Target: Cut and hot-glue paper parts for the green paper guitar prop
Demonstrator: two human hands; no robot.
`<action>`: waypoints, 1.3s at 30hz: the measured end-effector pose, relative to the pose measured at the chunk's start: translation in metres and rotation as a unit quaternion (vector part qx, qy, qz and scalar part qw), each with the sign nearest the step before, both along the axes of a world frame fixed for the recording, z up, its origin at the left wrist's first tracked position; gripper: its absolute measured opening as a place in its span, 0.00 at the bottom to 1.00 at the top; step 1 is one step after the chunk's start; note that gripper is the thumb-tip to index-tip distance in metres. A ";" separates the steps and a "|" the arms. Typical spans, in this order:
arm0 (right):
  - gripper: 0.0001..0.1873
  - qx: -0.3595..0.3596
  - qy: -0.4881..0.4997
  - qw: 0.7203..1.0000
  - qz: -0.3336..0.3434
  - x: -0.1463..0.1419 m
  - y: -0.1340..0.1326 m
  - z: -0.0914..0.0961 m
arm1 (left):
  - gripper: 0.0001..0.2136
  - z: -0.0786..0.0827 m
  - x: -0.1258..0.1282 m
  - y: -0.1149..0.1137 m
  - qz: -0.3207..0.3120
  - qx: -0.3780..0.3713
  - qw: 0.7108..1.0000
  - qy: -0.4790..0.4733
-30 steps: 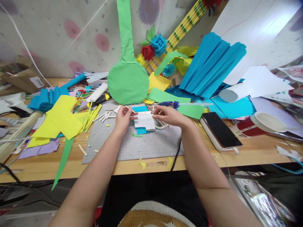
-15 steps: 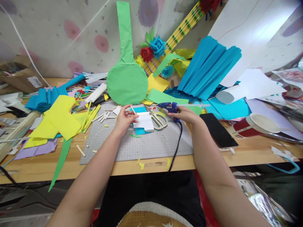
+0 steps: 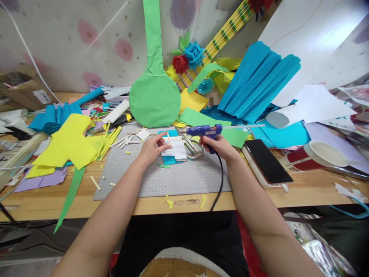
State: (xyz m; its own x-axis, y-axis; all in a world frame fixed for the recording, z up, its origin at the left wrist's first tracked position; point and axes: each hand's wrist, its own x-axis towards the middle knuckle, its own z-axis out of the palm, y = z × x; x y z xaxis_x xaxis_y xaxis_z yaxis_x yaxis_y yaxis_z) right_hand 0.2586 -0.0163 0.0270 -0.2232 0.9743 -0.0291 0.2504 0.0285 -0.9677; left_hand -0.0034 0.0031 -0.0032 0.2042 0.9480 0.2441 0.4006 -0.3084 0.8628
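Between the thumb and fingers of my left hand [image 3: 155, 148] is a short thin wooden stick [image 3: 169, 140], held upright over a small white paper piece [image 3: 176, 149]. That white piece lies on blue paper [image 3: 170, 159]. My right hand [image 3: 217, 144] is wrapped round the handle of a blue hot glue gun [image 3: 203, 130], its nozzle pointing left toward the stick. A clear glue stick [image 3: 248, 126] juts from the gun's back. Scissors [image 3: 193, 148] lie open under the gun, partly hidden. Several short sticks [image 3: 124, 142] are left of my left hand.
A grey cutting mat [image 3: 121, 175] covers the middle of the wooden table. Behind it stands a green paper-covered lute shape [image 3: 155, 100]. Yellow paper [image 3: 66, 142] lies left; a phone [image 3: 268, 161] and paper cup [image 3: 313, 156] are right. The gun's black cord [image 3: 221, 181] crosses the front edge.
My right hand has closed round the glue gun and lifted it off the mat, its nozzle now nearer my left hand. The stick in my left hand has become more upright.
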 end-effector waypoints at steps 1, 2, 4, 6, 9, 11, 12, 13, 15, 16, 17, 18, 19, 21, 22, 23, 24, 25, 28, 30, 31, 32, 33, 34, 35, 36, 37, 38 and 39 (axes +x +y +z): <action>0.22 -0.013 -0.025 0.999 0.026 -0.003 -0.001 0.000 | 0.25 0.001 0.000 -0.001 -0.002 0.000 1.000 0.003; 0.23 -0.022 -0.046 0.998 0.046 -0.006 -0.002 0.000 | 0.25 0.002 0.000 -0.002 -0.008 -0.003 1.000 0.005; 0.23 -0.030 -0.068 0.995 0.068 -0.010 -0.004 0.001 | 0.25 0.005 0.001 -0.003 -0.027 -0.011 0.999 0.012; 0.24 -0.033 -0.074 0.994 0.076 -0.010 -0.004 0.002 | 0.25 0.006 0.001 -0.004 -0.046 -0.013 0.999 0.021; 0.25 -0.037 -0.081 0.993 0.077 -0.008 -0.004 0.004 | 0.24 0.006 0.002 -0.004 -0.056 -0.003 0.998 0.029; 0.25 -0.037 -0.085 0.992 0.083 -0.006 -0.004 0.004 | 0.24 0.005 0.003 -0.005 -0.053 -0.005 0.998 0.024; 0.24 -0.036 -0.087 0.992 0.087 -0.005 -0.004 0.003 | 0.24 0.006 0.003 -0.005 -0.051 -0.007 0.998 0.021; 0.24 -0.035 -0.089 0.991 0.090 -0.004 -0.004 0.003 | 0.24 0.006 0.003 -0.005 -0.051 -0.008 0.998 0.018; 0.24 -0.034 -0.096 0.990 0.096 -0.004 -0.003 0.003 | 0.24 0.006 0.003 -0.005 -0.053 -0.008 0.998 0.014; 0.24 -0.034 -0.101 0.989 0.098 -0.004 -0.003 0.003 | 0.24 0.006 0.003 -0.006 -0.054 -0.006 0.998 0.013; 0.25 -0.035 -0.105 0.989 0.099 -0.004 -0.003 0.003 | 0.24 0.007 0.003 -0.006 -0.055 -0.004 0.998 0.013; 0.25 -0.036 -0.108 0.988 0.101 -0.004 -0.003 0.004 | 0.24 0.007 0.003 -0.006 -0.055 -0.003 0.998 0.014; 0.25 -0.038 -0.110 0.988 0.102 -0.004 -0.003 0.004 | 0.24 0.007 0.003 -0.006 -0.053 -0.002 0.998 0.014; 0.25 -0.039 -0.110 0.988 0.103 -0.005 -0.004 0.005 | 0.24 0.007 0.003 -0.006 -0.051 -0.001 0.999 0.017; 0.25 -0.039 -0.109 0.988 0.103 -0.005 -0.004 0.005 | 0.24 0.007 0.002 -0.006 -0.050 0.000 0.999 0.020; 0.24 -0.039 -0.108 0.988 0.104 -0.005 -0.004 0.005 | 0.25 0.007 0.002 -0.005 -0.051 0.001 0.998 0.023; 0.24 -0.038 -0.108 0.988 0.106 -0.005 -0.004 0.005 | 0.25 0.006 0.002 -0.005 -0.053 0.003 0.998 0.027; 0.24 -0.037 -0.107 0.988 0.106 -0.005 -0.004 0.005 | 0.25 0.005 0.002 -0.005 -0.055 0.004 0.998 0.031; 0.25 -0.034 -0.108 0.988 0.101 -0.006 -0.004 0.005 | 0.25 0.004 0.002 -0.005 -0.065 0.009 0.997 0.037; 0.25 -0.033 -0.108 0.989 0.094 -0.006 -0.004 0.006 | 0.26 0.003 0.002 -0.005 -0.071 0.008 0.997 0.037; 0.25 -0.032 -0.109 0.989 0.092 -0.006 -0.004 0.006 | 0.26 0.003 0.002 -0.005 -0.074 0.006 0.997 0.037; 0.25 -0.032 -0.109 0.989 0.092 -0.006 -0.004 0.005 | 0.26 0.003 0.002 -0.006 -0.075 0.004 0.996 0.038; 0.25 -0.030 -0.109 0.989 0.092 -0.006 -0.003 0.005 | 0.26 0.004 0.002 -0.006 -0.076 0.003 0.996 0.039; 0.25 -0.029 -0.108 0.989 0.092 -0.006 -0.003 0.004 | 0.26 0.005 0.003 -0.007 -0.078 0.002 0.996 0.039; 0.25 -0.027 -0.107 0.990 0.091 -0.005 -0.003 0.004 | 0.25 0.005 0.003 -0.007 -0.079 0.002 0.996 0.039; 0.25 -0.026 -0.105 0.990 0.089 -0.005 -0.003 0.003 | 0.25 0.006 0.003 -0.008 -0.080 0.002 0.996 0.039; 0.25 -0.025 -0.103 0.991 0.088 -0.005 -0.002 0.003 | 0.25 0.007 0.003 -0.008 -0.081 0.001 0.996 0.040; 0.25 -0.025 -0.100 0.991 0.087 -0.005 -0.002 0.003 | 0.25 0.007 0.004 -0.009 -0.083 0.000 0.996 0.041; 0.24 -0.025 -0.098 0.991 0.088 -0.005 -0.002 0.002 | 0.25 0.008 0.004 -0.009 -0.084 -0.001 0.996 0.043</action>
State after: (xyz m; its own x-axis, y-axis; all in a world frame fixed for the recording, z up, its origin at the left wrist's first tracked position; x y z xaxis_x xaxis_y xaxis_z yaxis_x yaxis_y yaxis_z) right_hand 0.2537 -0.0184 0.0294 -0.3748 0.9171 -0.1359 0.4288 0.0415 -0.9024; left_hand 0.0004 -0.0062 0.0045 0.3791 0.8996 0.2169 0.4156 -0.3750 0.8287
